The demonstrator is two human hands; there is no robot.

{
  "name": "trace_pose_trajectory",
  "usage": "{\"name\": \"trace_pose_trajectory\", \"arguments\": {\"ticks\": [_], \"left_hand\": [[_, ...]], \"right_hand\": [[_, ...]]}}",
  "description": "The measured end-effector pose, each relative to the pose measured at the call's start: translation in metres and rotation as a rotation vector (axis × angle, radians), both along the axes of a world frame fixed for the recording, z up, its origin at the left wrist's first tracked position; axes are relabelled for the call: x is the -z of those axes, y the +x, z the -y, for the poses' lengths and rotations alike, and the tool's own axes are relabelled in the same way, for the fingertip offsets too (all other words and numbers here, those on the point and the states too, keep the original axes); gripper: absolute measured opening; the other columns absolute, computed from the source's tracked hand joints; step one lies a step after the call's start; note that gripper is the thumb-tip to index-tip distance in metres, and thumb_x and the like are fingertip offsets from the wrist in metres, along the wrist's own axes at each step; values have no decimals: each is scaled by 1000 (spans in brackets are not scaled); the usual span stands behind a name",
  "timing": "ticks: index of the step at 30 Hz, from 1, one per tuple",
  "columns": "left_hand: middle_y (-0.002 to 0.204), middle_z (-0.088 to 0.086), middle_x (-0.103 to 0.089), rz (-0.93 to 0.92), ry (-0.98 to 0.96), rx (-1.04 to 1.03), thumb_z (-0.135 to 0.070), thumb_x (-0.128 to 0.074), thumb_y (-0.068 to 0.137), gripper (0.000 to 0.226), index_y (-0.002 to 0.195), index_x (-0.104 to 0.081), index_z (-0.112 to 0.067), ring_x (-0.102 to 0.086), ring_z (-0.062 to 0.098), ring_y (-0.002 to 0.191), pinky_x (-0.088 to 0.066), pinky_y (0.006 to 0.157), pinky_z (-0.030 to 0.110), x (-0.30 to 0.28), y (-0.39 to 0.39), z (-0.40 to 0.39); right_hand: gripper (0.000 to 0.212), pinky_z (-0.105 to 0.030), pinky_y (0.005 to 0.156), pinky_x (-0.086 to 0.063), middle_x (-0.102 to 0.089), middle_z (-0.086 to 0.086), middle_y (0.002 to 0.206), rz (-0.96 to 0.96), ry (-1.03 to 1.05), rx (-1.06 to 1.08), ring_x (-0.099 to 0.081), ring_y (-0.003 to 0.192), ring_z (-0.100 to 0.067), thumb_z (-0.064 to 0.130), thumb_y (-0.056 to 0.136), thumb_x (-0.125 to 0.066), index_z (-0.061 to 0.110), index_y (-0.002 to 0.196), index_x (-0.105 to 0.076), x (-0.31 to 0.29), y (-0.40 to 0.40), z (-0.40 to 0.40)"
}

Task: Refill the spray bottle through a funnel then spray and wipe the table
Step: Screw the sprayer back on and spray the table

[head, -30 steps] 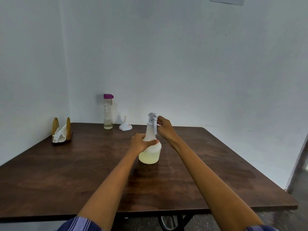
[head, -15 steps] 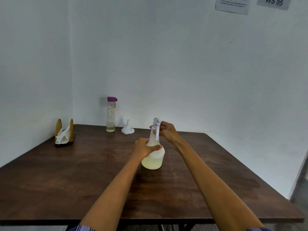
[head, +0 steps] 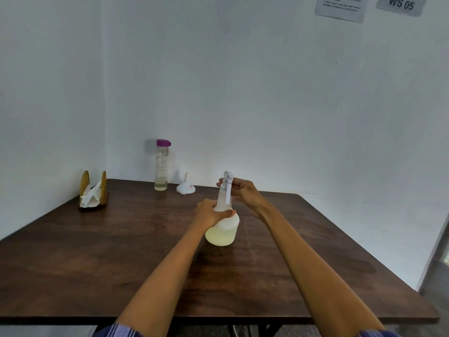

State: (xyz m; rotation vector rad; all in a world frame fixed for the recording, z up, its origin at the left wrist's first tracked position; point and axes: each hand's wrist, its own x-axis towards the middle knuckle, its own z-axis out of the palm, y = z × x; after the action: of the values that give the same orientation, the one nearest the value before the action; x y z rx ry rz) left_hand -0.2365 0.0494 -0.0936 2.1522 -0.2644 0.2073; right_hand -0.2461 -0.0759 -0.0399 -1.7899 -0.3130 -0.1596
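A translucent spray bottle [head: 222, 231] with pale yellow liquid in its lower half stands upright on the dark wooden table [head: 97, 251]. My left hand [head: 209, 212] wraps the bottle's neck. My right hand [head: 245, 193] grips the white spray head [head: 228, 184] at the top, whose trigger hangs down. A white funnel [head: 185, 187] rests mouth down near the back wall. Beside it stands a tall clear bottle [head: 161, 166] with a purple cap and a little liquid at the bottom.
A wooden napkin holder [head: 93, 192] with white tissues sits at the table's back left corner. Walls close the table in at the back and left. Paper signs [head: 340, 7] hang high on the wall. The table's right edge borders open floor.
My right hand has turned on the spray head, and the trigger now points toward me. The camera has tilted up, showing the wall signs. The bottle stays in place.
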Motion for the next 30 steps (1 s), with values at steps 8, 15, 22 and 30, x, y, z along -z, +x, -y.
{"name": "trace_pose_trajectory", "arguments": {"ticks": [8, 15, 22, 30], "left_hand": [[109, 15, -64, -12, -19, -87, -48, -71, 77, 60, 111, -59, 0, -61, 27, 102, -42, 76, 28, 1, 4, 5], [109, 10, -64, -19, -3, -92, -54, -69, 75, 66, 116, -59, -3, -61, 23, 100, -42, 75, 26, 6, 8, 3], [102, 8, -61, -31, 16, -81, -51, -68, 78, 62, 116, -60, -2, -60, 23, 100, -39, 73, 26, 5, 10, 4], [112, 11, -63, -16, 8, -111, -52, -69, 76, 65, 118, -57, -3, -60, 24, 103, -41, 73, 26, 5, 8, 5]], "right_hand": [[36, -11, 69, -50, -67, -14, 113, 68, 63, 160, -61, 96, -17, -2, 79, -69, -3, 115, -64, 2, -3, -4], [33, -9, 62, -49, -67, -13, 108, 75, 64, 177, -61, 89, -14, 2, 78, -72, -2, 110, -64, 3, -5, -7], [28, -14, 74, -49, -62, -10, 110, 42, -55, 15, -58, 99, -18, 6, 93, -53, -1, 120, -59, 2, -2, -2], [26, -16, 71, -54, -65, -7, 102, 16, 180, -26, -61, 93, -17, 3, 92, -53, 0, 116, -61, 15, -2, -4]]}}
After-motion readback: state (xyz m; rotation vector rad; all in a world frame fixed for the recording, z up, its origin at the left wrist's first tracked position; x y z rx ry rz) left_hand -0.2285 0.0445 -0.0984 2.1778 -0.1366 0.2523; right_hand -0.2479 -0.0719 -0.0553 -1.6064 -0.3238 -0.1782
